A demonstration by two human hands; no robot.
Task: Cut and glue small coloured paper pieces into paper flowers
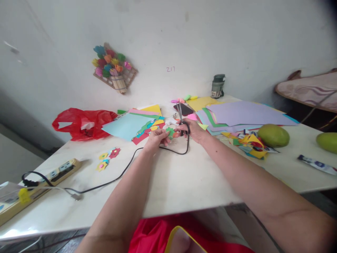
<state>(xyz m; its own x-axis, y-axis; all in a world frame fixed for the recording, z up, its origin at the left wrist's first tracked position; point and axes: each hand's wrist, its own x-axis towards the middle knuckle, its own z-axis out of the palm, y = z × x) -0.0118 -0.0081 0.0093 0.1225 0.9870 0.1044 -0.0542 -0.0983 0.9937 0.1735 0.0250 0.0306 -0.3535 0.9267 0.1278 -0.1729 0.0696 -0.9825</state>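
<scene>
Between the thumb and fingers of my left hand [158, 137] is a small green paper cutout [171, 132] with a scalloped edge. My right hand [194, 129] grips a pair of scissors [180, 111] by its dark handles, the blades pointing up and away from the paper. Both hands are close together above the table. Just beyond them are cut coloured paper strips [147, 130], and a light blue sheet [123, 126] lies to the left. Several finished-looking paper flowers [102, 166] rest on the table left of my left hand.
A black cable [110, 181] runs from the power strip [60, 172] past my hands. Purple sheets [244, 113], paper scraps [254, 144], a green fruit [273, 135] and a glue tube [317, 164] lie on the right. A red plastic bag [79, 123] sits at the left.
</scene>
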